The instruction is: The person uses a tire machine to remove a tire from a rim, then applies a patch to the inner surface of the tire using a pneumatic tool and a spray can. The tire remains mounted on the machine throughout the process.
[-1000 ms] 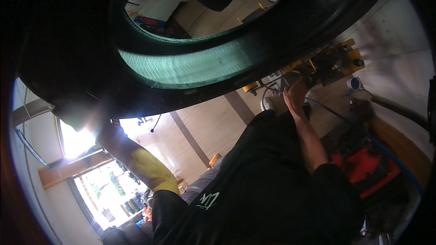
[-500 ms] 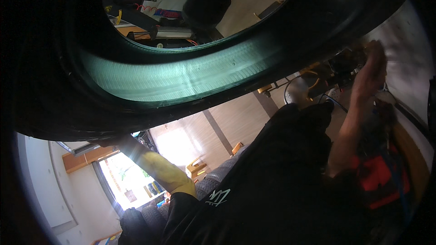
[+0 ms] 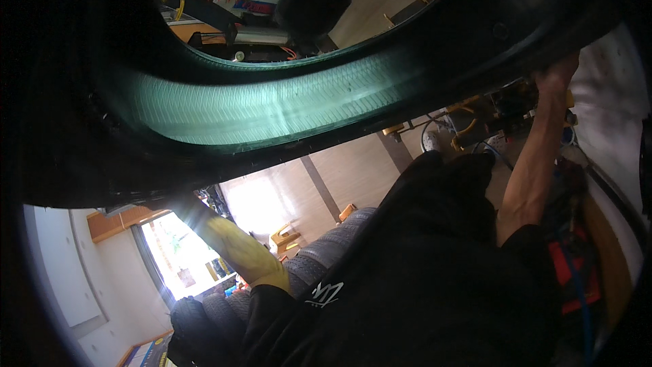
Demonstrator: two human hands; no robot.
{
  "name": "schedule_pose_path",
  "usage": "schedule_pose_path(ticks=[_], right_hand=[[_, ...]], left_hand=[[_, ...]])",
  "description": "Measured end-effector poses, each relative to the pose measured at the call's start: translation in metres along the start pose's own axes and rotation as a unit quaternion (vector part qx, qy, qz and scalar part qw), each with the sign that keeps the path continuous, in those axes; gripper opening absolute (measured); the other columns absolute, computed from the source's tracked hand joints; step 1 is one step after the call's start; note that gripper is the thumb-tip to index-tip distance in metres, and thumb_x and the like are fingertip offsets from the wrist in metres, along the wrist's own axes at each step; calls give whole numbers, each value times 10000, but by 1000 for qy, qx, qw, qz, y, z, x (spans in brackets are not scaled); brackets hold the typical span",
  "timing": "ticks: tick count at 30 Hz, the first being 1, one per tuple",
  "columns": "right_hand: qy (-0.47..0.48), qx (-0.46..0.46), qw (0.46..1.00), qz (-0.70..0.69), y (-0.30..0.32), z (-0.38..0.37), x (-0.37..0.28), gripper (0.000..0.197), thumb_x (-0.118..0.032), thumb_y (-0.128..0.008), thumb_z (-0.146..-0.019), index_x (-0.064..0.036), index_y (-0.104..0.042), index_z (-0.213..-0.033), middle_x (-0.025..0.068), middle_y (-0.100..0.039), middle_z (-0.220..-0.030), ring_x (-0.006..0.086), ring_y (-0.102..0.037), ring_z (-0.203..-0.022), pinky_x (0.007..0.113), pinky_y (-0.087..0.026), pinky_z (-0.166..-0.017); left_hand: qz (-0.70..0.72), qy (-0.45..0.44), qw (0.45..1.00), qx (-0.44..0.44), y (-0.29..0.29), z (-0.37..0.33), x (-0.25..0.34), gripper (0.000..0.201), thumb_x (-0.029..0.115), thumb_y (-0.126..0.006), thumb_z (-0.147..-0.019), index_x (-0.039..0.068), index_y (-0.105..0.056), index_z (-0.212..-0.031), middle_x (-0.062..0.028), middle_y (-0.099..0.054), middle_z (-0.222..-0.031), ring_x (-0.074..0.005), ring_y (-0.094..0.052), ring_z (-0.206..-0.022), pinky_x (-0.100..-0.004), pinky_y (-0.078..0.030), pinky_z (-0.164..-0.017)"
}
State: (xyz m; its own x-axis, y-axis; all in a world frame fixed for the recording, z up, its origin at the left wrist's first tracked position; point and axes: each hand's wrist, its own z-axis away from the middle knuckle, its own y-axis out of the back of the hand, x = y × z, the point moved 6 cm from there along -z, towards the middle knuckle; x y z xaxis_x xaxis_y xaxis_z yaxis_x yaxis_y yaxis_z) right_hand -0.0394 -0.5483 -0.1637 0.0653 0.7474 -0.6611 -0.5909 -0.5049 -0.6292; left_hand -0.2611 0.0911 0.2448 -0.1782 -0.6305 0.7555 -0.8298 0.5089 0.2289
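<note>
A large black tire (image 3: 272, 112) fills the upper part of the view, tilted close in front of me. Light falls on its pale green, finely ribbed inner lining. At the tire's lower left edge is my left hand (image 3: 178, 199), mostly in shadow, with its fingers hidden behind the rubber. My right hand (image 3: 558, 73) grips the right-hand edge, its fingertips out of sight. Both arms are raised and spread apart, so the tire is held between my hands.
Through the tire's opening show a black cylindrical machine part (image 3: 316, 0) and a metal cylinder (image 3: 261, 53). Below, a row of tires (image 3: 329, 251) stands by a small wooden piece (image 3: 284, 238). Yellow-and-black equipment (image 3: 502, 109) is at right, above a red item (image 3: 581, 275). A bright window (image 3: 180, 251) is at lower left.
My right hand has moved up and in onto the tire's right edge; before, it was apart from it and blurred. The tire has shifted slightly; the left hand stays at its lower edge.
</note>
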Motion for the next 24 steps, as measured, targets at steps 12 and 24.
schedule_pose_path(ticks=[12,24], right_hand=[[118,-21,990,70,-53,19,-78,510,-328,-414,-1014,-99,-302,-1456,131,-426,-1395,319,-467,-1247,504,-454,-1030],[171,-67,972,149,-83,11,-129,521,-376,-408,-1013,-104,-330,-1451,96,-461,-1372,278,-507,-1198,441,-448,-1001]], left_hand=[[86,42,995,-15,-8,7,-23,775,597,-348,-942,52,-255,-1485,-139,-285,-1528,-297,-325,-1383,-420,-295,-1137],[231,86,968,-38,-31,40,-81,778,598,-348,-944,50,-247,-1487,-138,-279,-1531,-291,-321,-1388,-412,-293,-1140]])
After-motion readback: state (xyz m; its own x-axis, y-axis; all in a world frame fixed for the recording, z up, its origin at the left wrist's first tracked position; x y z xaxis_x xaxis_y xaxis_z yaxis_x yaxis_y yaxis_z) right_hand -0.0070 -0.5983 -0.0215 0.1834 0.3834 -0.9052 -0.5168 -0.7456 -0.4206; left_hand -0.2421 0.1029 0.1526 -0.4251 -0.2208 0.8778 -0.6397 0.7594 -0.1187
